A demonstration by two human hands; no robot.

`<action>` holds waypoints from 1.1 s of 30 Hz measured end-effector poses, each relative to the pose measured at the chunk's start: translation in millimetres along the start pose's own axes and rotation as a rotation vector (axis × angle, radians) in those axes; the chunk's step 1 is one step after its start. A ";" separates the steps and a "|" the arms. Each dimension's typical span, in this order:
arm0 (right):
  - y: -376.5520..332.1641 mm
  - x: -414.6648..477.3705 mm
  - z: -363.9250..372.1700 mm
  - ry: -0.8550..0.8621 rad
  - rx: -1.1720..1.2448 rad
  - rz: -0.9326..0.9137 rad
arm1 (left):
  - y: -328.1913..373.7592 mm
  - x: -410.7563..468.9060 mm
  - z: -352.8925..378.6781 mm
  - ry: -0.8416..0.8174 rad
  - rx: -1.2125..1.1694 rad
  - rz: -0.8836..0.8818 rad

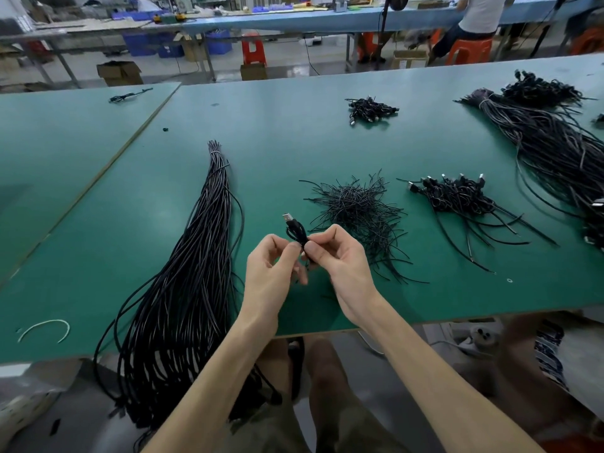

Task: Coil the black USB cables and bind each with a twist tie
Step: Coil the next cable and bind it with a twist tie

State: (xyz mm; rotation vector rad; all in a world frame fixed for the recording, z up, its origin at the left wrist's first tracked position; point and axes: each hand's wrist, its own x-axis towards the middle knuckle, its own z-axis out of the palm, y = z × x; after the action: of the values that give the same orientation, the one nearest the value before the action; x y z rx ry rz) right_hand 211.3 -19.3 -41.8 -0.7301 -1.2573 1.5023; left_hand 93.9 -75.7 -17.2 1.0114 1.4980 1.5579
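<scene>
A small coiled black USB cable point(295, 229) with its silver plug pointing up is held above the green table point(277, 132). My left hand point(274, 269) and my right hand point(336, 259) both pinch it at the lower end, fingers curled close together. The twist tie at the pinch is too hidden to make out. A long bundle of uncoiled black cables point(192, 256) lies to the left and hangs over the table's front edge. A loose heap of black twist ties point(356, 204) lies just beyond my right hand.
Piles of coiled, tied cables lie at the right point(457, 194) and farther back point(371, 109). A large bundle of cables point(549, 145) fills the far right. A white tie point(45, 328) lies at the front left. Stools, boxes and a seated person are beyond the table.
</scene>
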 end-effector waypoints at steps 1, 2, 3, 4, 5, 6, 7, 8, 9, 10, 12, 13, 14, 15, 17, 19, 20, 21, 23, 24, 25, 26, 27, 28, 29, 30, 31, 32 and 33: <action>0.5 0.1 0.1 0.004 0.006 0.004 | 2.0 2.9 -3.5 -0.024 0.115 0.066; 1.1 0.6 0.4 0.006 0.011 0.005 | 3.8 6.3 -6.7 -0.053 0.211 0.111; 1.8 0.7 0.6 0.007 0.011 0.006 | 4.8 8.9 -9.9 -0.089 0.266 0.127; 2.5 1.3 0.6 0.009 0.008 0.009 | 4.9 10.5 -12.1 -0.127 0.273 0.116; 3.3 1.6 0.8 0.009 0.004 0.016 | 4.8 10.4 -13.4 -0.154 0.248 0.093; 4.0 1.9 1.2 0.006 -0.002 0.029 | 4.4 9.8 -14.1 -0.164 0.208 0.073; 4.6 2.2 1.8 -0.003 -0.013 0.048 | 4.8 8.5 -14.5 -0.163 0.172 0.069; 5.2 2.3 2.5 -0.020 -0.028 0.068 | 5.2 7.5 -14.6 -0.162 0.161 0.088; 5.7 2.6 3.4 -0.042 -0.049 0.083 | 5.8 6.9 -15.2 -0.165 0.171 0.118; 6.1 2.9 4.2 -0.067 -0.076 0.088 | 6.5 8.2 -15.9 -0.172 0.195 0.147; 6.2 2.8 5.1 -0.115 -0.140 0.065 | 6.7 13.6 -19.7 -0.189 0.260 0.195; 5.4 2.4 6.0 -0.133 -0.165 0.044 | 7.6 15.6 -22.2 -0.197 0.282 0.211; 4.7 2.3 6.2 -0.141 -0.180 0.029 | 8.1 16.2 -23.8 -0.204 0.291 0.218; 4.0 1.8 5.9 -0.135 -0.181 0.019 | 7.9 15.4 -24.1 -0.206 0.287 0.222; 2.0 1.3 4.6 -0.108 -0.161 0.008 | 6.4 10.5 -19.3 -0.182 0.235 0.200; 1.0 0.6 4.0 -0.097 -0.122 -0.006 | 4.9 4.6 -11.3 -0.133 0.129 0.120; 1.2 0.3 4.1 -0.089 -0.102 -0.017 | 4.4 3.7 -7.7 -0.116 0.085 0.078; 1.6 0.1 3.7 -0.076 -0.083 -0.025 | 4.9 3.5 -5.3 -0.105 0.047 0.037; 3.0 0.2 1.9 -0.046 -0.058 -0.034 | 7.4 3.9 -2.4 -0.107 -0.041 -0.044; 3.6 0.3 1.3 -0.034 -0.054 -0.036 | 8.9 3.5 -1.0 -0.113 -0.090 -0.079; 4.0 0.2 1.0 -0.026 -0.049 -0.037 | 10.7 2.3 0.5 -0.119 -0.130 -0.105; 4.1 0.1 0.9 -0.019 -0.042 -0.036 | 11.5 0.4 2.5 -0.119 -0.151 -0.121; 3.7 0.0 0.9 -0.013 -0.035 -0.030 | 11.1 -1.5 4.8 -0.107 -0.155 -0.125; 3.5 0.0 0.8 -0.012 -0.033 -0.024 | 9.6 -3.1 6.8 -0.080 -0.152 -0.118; 3.5 0.1 0.9 -0.013 -0.040 -0.017 | 7.5 -4.5 8.8 -0.045 -0.142 -0.100; 3.7 0.3 1.1 -0.012 -0.050 -0.008 | 4.9 -5.4 10.8 -0.009 -0.122 -0.075; 4.3 0.6 1.2 -0.009 -0.054 0.004 | 2.4 -6.4 12.8 0.025 -0.090 -0.047; 4.9 0.6 1.4 -0.005 -0.052 0.015 | 0.3 -7.5 14.9 0.053 -0.056 -0.024; 5.0 0.7 1.6 -0.004 -0.048 0.024 | -1.1 -8.3 16.7 0.072 -0.037 -0.011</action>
State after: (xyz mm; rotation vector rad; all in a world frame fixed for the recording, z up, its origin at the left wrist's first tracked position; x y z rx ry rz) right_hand 208.2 -19.1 -46.0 -0.7764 -1.2952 1.4980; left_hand 112.5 -76.3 -18.5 0.9326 1.5153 1.6239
